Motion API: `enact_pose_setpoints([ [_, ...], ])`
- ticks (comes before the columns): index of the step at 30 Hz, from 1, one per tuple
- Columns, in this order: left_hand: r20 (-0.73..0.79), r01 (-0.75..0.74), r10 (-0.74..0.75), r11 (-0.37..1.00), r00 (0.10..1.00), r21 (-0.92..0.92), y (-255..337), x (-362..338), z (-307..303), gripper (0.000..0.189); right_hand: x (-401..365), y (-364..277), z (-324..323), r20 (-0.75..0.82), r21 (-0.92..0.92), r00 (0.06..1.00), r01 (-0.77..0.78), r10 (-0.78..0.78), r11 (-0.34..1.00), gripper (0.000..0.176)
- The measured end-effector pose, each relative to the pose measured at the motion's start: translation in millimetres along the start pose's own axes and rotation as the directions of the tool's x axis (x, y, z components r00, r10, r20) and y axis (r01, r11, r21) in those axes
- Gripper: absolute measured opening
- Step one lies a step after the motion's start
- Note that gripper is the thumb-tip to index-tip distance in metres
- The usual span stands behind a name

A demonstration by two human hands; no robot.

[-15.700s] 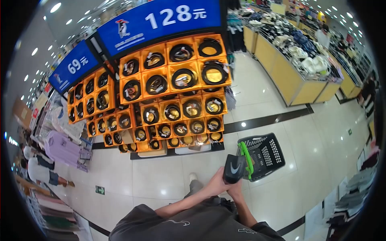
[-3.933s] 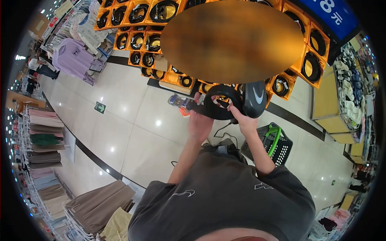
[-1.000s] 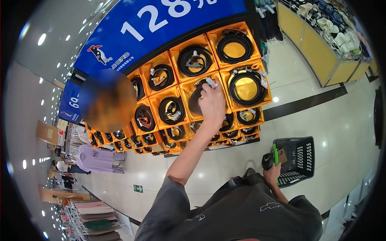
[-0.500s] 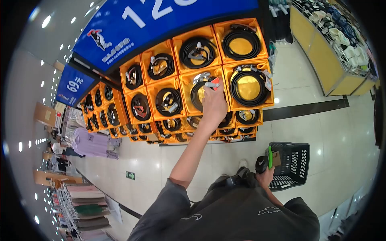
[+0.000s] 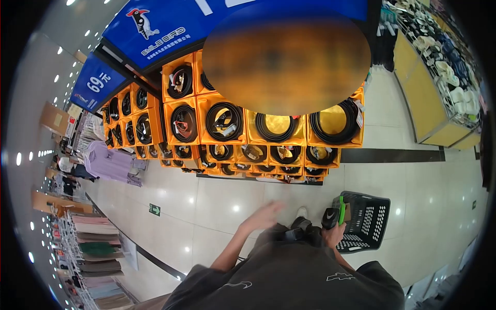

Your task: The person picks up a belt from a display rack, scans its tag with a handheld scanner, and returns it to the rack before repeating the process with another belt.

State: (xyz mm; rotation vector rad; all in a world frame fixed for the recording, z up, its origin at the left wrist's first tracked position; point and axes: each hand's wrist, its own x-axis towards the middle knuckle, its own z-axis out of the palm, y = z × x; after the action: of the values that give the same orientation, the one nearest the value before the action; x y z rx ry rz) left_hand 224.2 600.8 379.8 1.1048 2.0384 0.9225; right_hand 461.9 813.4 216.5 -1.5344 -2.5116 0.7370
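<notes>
Head view: I see the left hand [image 5: 263, 215] open and empty, the right hand [image 5: 334, 236] gripping the basket [image 5: 373, 219] handle and black pouch [image 5: 329, 217].

One black basket [image 5: 371, 223], two blue signs [image 5: 155, 32], one left hand [image 5: 264, 215], one right hand [image 5: 334, 237].

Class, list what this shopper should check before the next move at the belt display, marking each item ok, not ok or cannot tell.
1. Left hand open and empty: ok.
2. Right hand closed around the green basket handle: ok.
3. Black item held firmly in that same hand: cannot tell.
4. Basket apart from the belt display: ok.
5. Whole display visible: not ok, a blurred patch hides its upper part.
</notes>
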Motion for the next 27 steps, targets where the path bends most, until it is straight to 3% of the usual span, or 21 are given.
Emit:
enact_pose_setpoints([
  [1, 0.205, 0.041, -0.045, 0.999, 0.978, 0.024, -32, -20, 20, 0.044, 2, -4, -2, -0.006, -0.013, 1.0, -0.004, 0.004, 1.0, 0.045],
  [2, 0.41, 0.182, -0.185, 0.982, 0.893, 0.047, -34, -32, 28, 0.046, 3, -8, -4, 0.016, -0.014, 1.0, -0.022, 0.023, 1.0, 0.045],
  [3, 0.592, 0.306, -0.303, 0.947, 0.747, 0.098, -34, -39, 35, 0.048, 4, -12, -7, 0.035, -0.019, 0.998, -0.042, 0.043, 0.999, 0.045],
  [6, 0.275, 0.323, -0.341, 0.94, 0.899, 0.108, -37, -57, 67, 0.044, 7, 0, -3, 0.046, -0.035, 0.997, -0.063, 0.064, 0.997, 0.046],
  [10, 0.046, 0.28, -0.316, 0.891, 0.948, 0.357, -32, -48, 85, 0.026, 4, -9, -8, 0.068, -0.008, 0.995, -0.07, 0.07, 0.998, 0.049],
  [13, 0.096, 0.339, -0.444, 0.79, 0.891, 0.51, -33, -57, 85, 0.019, 4, -7, -12, 0.06, 0.032, 0.998, -0.018, 0.017, 0.999, 0.053],
  [14, -0.02, 0.32, -0.374, 0.764, 0.927, 0.561, -32, -71, 81, 0.017, 6, -8, -14, 0.061, 0.038, 0.998, -0.008, 0.006, 0.999, 0.053],
  [17, 0.031, 0.398, -0.569, 0.613, 0.822, 0.682, 7, -97, 25, 0.019, 7, -11, -22, 0.105, 0.05, 0.994, -0.027, 0.022, 0.998, 0.052],
  [18, 0.031, 0.404, -0.563, 0.63, 0.826, 0.664, 12, -113, 8, 0.019, 11, 10, -7, 0.108, 0.028, 0.992, 0.066, -0.069, 0.997, 0.048],
  [20, 0.047, 0.428, -0.617, 0.596, 0.786, 0.68, 14, -147, -2, 0.023, 13, 13, -1, 0.113, 0.054, 0.992, 0.058, -0.064, 0.997, 0.047],
  [22, 0.12, 0.496, -0.715, 0.585, 0.689, 0.641, 15, -174, -1, 0.029, 17, 8, -3, 0.146, 0.036, 0.989, -0.013, 0.007, 0.999, 0.051],
  [24, 0.095, 0.54, -0.751, 0.551, 0.653, 0.636, 16, -186, 6, 0.032, 13, 6, -6, 0.182, -0.015, 0.979, -0.089, 0.09, 0.996, 0.056],
  [27, -0.004, 0.544, -0.723, 0.515, 0.691, 0.663, 0, -180, 4, 0.028, 16, 11, -2, 0.166, -0.018, 0.986, -0.02, 0.023, 1.0, 0.057],
])
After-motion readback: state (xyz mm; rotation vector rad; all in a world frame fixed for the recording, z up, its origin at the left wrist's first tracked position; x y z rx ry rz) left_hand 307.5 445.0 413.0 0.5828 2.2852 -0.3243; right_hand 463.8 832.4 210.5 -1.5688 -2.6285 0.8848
